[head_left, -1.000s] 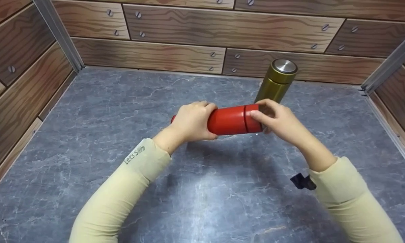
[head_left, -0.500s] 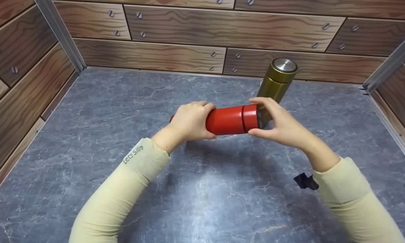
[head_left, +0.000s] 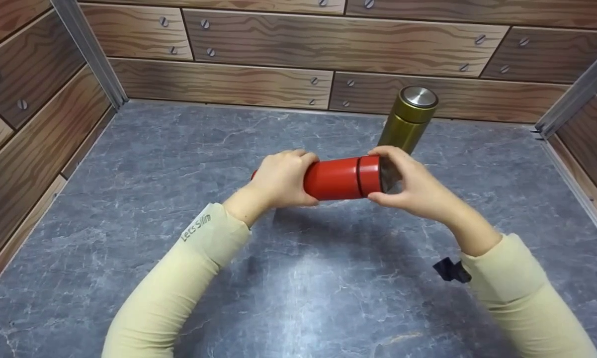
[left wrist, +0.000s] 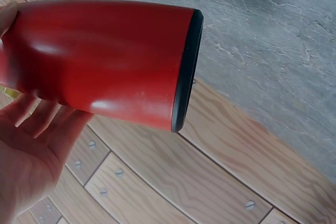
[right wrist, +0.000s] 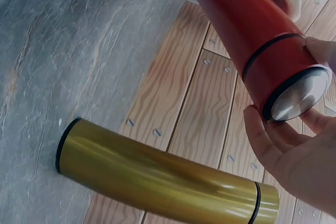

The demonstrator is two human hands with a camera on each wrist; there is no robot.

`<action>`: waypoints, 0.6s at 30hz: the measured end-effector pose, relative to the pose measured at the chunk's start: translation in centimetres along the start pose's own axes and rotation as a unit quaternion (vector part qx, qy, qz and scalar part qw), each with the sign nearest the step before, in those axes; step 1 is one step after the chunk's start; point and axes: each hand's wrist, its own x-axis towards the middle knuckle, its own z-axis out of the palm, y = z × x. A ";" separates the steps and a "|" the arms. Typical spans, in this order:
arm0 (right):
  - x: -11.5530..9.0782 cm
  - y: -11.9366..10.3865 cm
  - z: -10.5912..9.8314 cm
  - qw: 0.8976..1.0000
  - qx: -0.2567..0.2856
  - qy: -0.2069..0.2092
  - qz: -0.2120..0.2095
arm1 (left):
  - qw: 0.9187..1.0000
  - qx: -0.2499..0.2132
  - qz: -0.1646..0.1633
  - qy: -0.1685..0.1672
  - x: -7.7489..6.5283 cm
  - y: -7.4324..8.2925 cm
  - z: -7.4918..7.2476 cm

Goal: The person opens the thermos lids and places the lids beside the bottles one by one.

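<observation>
A red thermos flask [head_left: 332, 179] is held sideways above the table, its lid [head_left: 370, 176] pointing right. My left hand [head_left: 284, 180] grips the flask round its body. In the left wrist view the black-rimmed base [left wrist: 188, 72] sticks out past that hand. My right hand [head_left: 420, 186] holds the lid between thumb and fingers, with the thumb at its lower edge. The right wrist view shows the lid's steel top [right wrist: 300, 95] facing the right palm, fingertips against the lid's side. Behind the right hand stands a gold thermos flask [head_left: 408, 122], upright, its lower part hidden.
The grey marbled table [head_left: 204, 144] is bounded by wood-patterned panels [head_left: 258, 44] at the back and both sides. Metal corner strips [head_left: 92, 54] join the panels. A small black device [head_left: 451, 270] sits at the right sleeve cuff.
The right thumb has moved from the lid's near face down to its lower edge, and the right fingers have shifted round the lid. The left hand and the red flask have hardly moved.
</observation>
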 end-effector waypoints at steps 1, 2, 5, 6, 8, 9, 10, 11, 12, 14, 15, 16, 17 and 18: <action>0.0 0.0 0.0 1.000 -0.010 0.002 -0.008 | 1.000 0.000 0.000 0.000 0.0 0.0 0.0; 0.0 -0.1 0.1 1.000 -0.015 0.002 -0.012 | 1.000 0.001 0.000 0.001 -0.1 -0.1 0.0; 0.0 -0.3 0.1 1.000 -0.011 -0.009 0.005 | 1.000 0.003 -0.002 0.003 -0.1 -0.2 0.0; 0.1 -0.3 0.1 1.000 -0.003 -0.013 0.018 | 1.000 0.002 -0.003 0.003 -0.1 -0.2 0.1; 0.2 -0.5 0.1 0.999 0.017 -0.017 0.047 | 1.000 0.001 -0.006 0.004 -0.2 -0.2 0.1; 0.2 -0.6 0.1 0.998 0.024 -0.016 0.063 | 1.000 0.000 -0.007 0.004 -0.2 -0.2 0.1; 0.3 -0.7 0.1 0.996 0.026 -0.015 0.079 | 1.000 -0.001 -0.009 0.004 -0.2 -0.2 0.1; 0.4 -0.8 0.0 0.995 0.029 -0.014 0.094 | 1.000 -0.001 -0.011 0.004 -0.2 -0.2 0.1; 0.4 -0.8 0.0 0.994 0.030 -0.013 0.108 | 1.000 -0.002 -0.012 0.004 -0.2 -0.2 0.1; 0.4 -0.8 -0.1 0.992 0.023 -0.014 0.125 | 1.000 -0.001 -0.012 0.002 -0.1 -0.1 0.0; 0.4 -0.7 -0.1 0.992 0.020 -0.015 0.125 | 1.000 0.000 -0.011 0.001 -0.1 -0.1 0.0; 0.3 -0.6 -0.2 0.992 0.023 -0.017 0.120 | 1.000 -0.001 -0.009 0.001 -0.1 -0.1 0.0; 0.3 -0.6 -0.2 0.993 0.030 -0.018 0.110 | 1.000 -0.003 -0.007 0.000 -0.1 -0.1 0.0; 0.3 -0.4 -0.2 0.995 0.030 -0.019 0.096 | 1.000 -0.004 -0.005 0.000 -0.1 -0.2 0.0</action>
